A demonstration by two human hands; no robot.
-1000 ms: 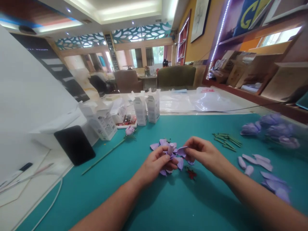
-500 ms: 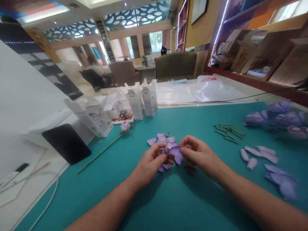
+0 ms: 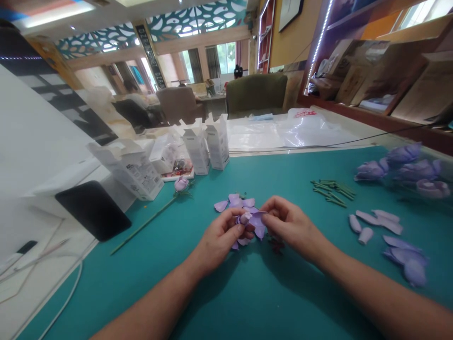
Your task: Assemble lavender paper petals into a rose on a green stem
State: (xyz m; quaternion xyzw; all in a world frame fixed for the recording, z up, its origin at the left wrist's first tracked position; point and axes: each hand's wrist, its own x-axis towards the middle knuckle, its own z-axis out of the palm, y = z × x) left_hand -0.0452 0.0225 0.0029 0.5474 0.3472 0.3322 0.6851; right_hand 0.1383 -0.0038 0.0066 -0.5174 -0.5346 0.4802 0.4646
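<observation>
- Step in hand, as it appears: you are bringing a petal (image 3: 257, 219) up to a bud (image 3: 245, 218), one hand to each.
- Next move, in judgement: it seems to call for a steady bud and a light pinch, with the petal's edge lined up before any pressure; thin stuff like this may crease.
- Bud: pale lilac, small, tightly rolled, its tip clear of the fingers; held just above the counter (image 3: 226, 302), between your hands.
- Petal: deeper lilac, thin, broad and slightly cupped; just beside the bud. Whether the two touch, you cannot tell from here.
- Left hand (image 3: 221, 233): grasping the bud between thumb and fingers, lower fingers curled beneath.
- Right hand (image 3: 288, 224): pinching the petal's outer edge between thumb and forefinger, other fingers folded in.
- Loose petals (image 3: 235, 200): lilac, spread on the green counter top behind and below your hands, partly hidden.
- Red piece (image 3: 276, 245): dark, blurred, lying below your right hand; kind uncertain.
- Stems (image 3: 332, 192): short, green, in a loose heap beyond your right hand.
- Rose (image 3: 181, 183): pale, long-stemmed, lying to your left.
- Blooms (image 3: 406, 168): several, lilac, bunched at far right.
</observation>
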